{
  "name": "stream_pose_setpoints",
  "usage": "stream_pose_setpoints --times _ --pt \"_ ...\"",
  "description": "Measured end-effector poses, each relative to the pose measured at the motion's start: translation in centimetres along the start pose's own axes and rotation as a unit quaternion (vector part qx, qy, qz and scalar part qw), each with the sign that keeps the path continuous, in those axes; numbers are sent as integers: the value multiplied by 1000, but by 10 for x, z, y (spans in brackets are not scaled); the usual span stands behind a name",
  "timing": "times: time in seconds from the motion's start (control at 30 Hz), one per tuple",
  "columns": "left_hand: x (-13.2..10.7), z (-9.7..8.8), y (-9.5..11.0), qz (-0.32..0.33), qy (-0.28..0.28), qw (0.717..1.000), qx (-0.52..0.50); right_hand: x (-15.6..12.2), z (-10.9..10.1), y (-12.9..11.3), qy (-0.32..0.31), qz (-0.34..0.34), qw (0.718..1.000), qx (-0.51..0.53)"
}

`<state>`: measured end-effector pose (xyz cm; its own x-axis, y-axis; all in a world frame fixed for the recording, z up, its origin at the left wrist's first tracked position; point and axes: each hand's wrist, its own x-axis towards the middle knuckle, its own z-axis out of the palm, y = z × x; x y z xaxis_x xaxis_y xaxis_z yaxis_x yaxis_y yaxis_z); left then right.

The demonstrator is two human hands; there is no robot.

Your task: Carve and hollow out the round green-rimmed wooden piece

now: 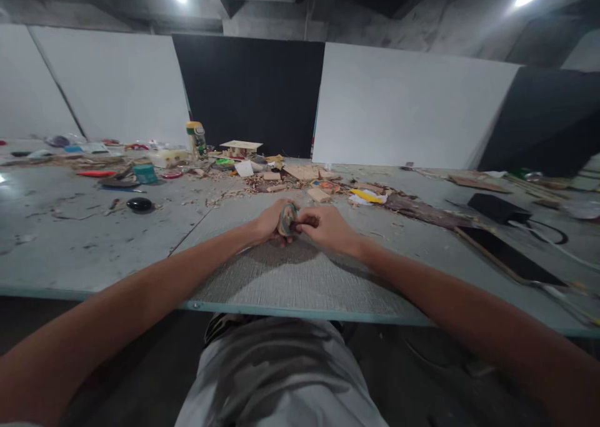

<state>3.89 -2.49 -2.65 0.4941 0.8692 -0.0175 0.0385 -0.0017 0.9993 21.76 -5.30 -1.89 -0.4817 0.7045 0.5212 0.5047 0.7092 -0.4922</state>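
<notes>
Yellow-topped bottle [197, 142], wooden structure [241, 145] right of it, teal box [145, 174] left of the bottle, phone [510, 255] well to its right

Grey flat tabletop [262, 286]: looking matt, showing rough grain in front
Small green-and-tan rounded piece [288, 216] over tabletop's middle: blurring, hiding its material
Flat black rectangular device [510, 256] at tabletop's right: looking smooth, glassy
Black oval object [139, 204] at tabletop's left: shining like glossy plastic

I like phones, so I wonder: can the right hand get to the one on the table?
Probably yes: nothing covers the phone off to the right, but the right hand is busy at a round thing.
</notes>
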Motion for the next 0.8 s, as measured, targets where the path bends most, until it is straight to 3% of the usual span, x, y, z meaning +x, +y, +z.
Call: stream_pose_setpoints --times 0.27,0.4,0.6,0.73,0.8 --pt "-2 1 5 -27 30 999 -31 1 2 -11 37 -4 998 51" --pt "-2 1 3 -31 12 999 -42 1 4 -11 16 14 997 77" --pt "-1 1 3 -33 23 998 -41 3 6 -10 55 12 997 44" --pt "-1 3 3 -24 19 999 -26 1 4 -7 3 -21 1000 5" --pt "-1 4 3 -25 21 999 -32 0 2 -6 12 -32 999 -24"
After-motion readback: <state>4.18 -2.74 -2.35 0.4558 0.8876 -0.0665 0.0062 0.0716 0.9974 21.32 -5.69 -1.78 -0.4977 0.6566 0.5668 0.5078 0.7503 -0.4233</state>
